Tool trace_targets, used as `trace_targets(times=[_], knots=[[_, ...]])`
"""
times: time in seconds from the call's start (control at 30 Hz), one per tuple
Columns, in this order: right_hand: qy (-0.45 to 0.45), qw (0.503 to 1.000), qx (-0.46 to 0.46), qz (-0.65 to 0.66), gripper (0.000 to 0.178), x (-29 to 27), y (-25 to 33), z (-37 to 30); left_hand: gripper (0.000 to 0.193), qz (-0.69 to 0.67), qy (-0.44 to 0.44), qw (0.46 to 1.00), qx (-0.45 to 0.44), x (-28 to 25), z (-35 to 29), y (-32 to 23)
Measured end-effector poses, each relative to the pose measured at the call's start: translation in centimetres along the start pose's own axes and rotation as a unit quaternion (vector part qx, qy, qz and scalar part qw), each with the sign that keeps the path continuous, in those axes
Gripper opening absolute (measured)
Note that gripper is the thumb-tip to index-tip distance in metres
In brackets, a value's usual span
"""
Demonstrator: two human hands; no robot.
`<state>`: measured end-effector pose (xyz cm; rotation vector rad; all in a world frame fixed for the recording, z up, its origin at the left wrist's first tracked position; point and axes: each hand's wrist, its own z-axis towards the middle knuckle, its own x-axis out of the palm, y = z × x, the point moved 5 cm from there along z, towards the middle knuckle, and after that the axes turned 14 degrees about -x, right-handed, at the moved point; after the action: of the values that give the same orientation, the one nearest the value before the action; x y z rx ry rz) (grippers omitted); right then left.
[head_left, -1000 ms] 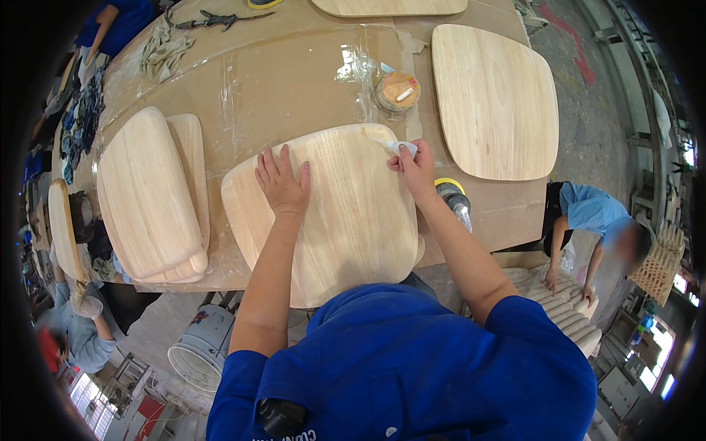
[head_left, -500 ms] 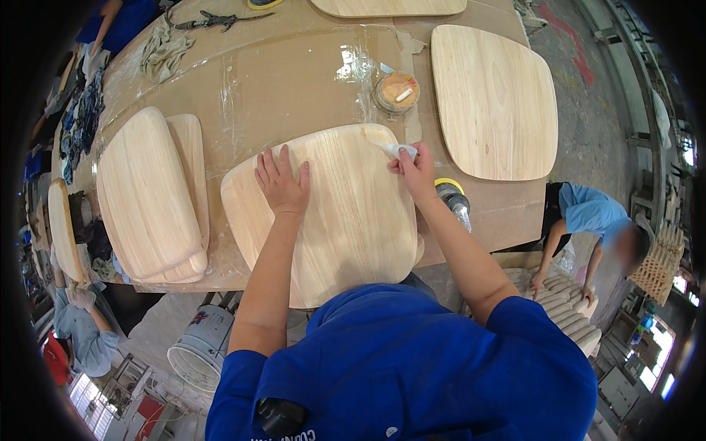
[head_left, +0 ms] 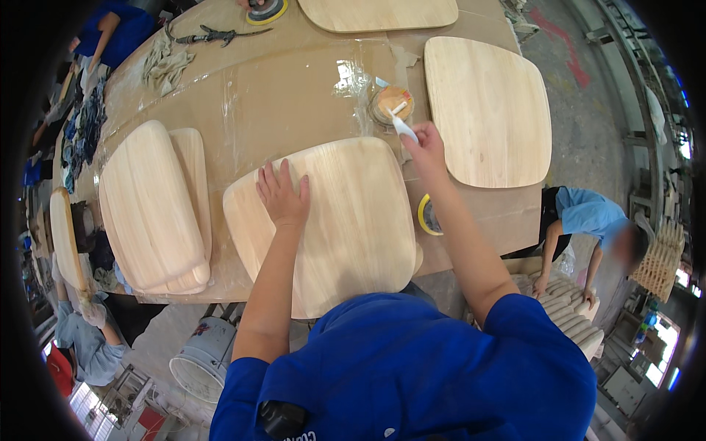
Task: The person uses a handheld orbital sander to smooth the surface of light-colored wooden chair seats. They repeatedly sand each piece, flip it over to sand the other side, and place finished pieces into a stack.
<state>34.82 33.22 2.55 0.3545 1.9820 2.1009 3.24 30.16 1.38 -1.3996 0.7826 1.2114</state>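
A pale, rounded wooden panel (head_left: pixel 353 213) lies on the table directly in front of me, its near edge against my body. My left hand (head_left: pixel 283 195) rests flat on its left part with the fingers spread. Beyond its far right corner, my right hand (head_left: pixel 425 147) pinches a small white tube (head_left: pixel 402 126) with a narrow tip. That tip is over or touching a round, orange-topped container (head_left: pixel 392 105), where a short white stick-like piece also shows; contact is unclear. Partly behind my right forearm sits a yellow-rimmed round sander (head_left: pixel 429 215).
More wooden panels lie at right (head_left: pixel 489 110), far edge (head_left: pixel 379 11) and stacked at left (head_left: pixel 151 209). A rag (head_left: pixel 168 66) and an air gun (head_left: pixel 213 34) lie far left. Another person's hand holds a sander (head_left: pixel 266 10). A person in light blue (head_left: pixel 592 213) bends over stacked pieces at right.
My right hand has lifted the white tube off the panel's far right corner and carried it to the round container. My left hand stays on the panel. A sander and hand show more at the top.
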Motion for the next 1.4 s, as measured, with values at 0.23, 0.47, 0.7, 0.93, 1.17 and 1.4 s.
trace_targets(times=[0.23, 0.47, 0.7, 0.93, 1.17, 1.4], knots=[[0.09, 0.949, -0.076, -0.293, 0.021, 1.9, 1.2, 7.1, 0.056, -0.005, -0.009, 1.0, 0.003, -0.3, -0.1, -0.2], [0.121, 0.918, -0.08, -0.37, 0.03, 0.9, 2.3, 5.6, 0.056, -0.01, -0.024, 1.0, 0.013, -0.4, -0.1, -0.1], [0.196, 0.869, -0.09, -0.446, 0.045, -6.8, 5.0, -2.2, 0.058, -0.001, -0.016, 1.0, 0.021, 0.2, 0.0, 0.0], [0.26, 0.861, 0.068, -0.431, 0.081, -9.7, 5.3, -13.2, 0.059, 0.013, -0.008, 1.0, 0.012, 0.0, 0.1, 0.0], [0.182, 0.844, -0.078, -0.499, 0.078, -10.1, 4.0, -15.6, 0.061, 0.035, 0.007, 0.999, 0.017, -0.5, 0.6, -0.3], [0.2, 0.852, -0.062, -0.481, 0.074, -10.8, 4.0, -15.0, 0.065, 0.024, 0.074, 0.994, 0.077, -0.8, -0.1, 0.1]])
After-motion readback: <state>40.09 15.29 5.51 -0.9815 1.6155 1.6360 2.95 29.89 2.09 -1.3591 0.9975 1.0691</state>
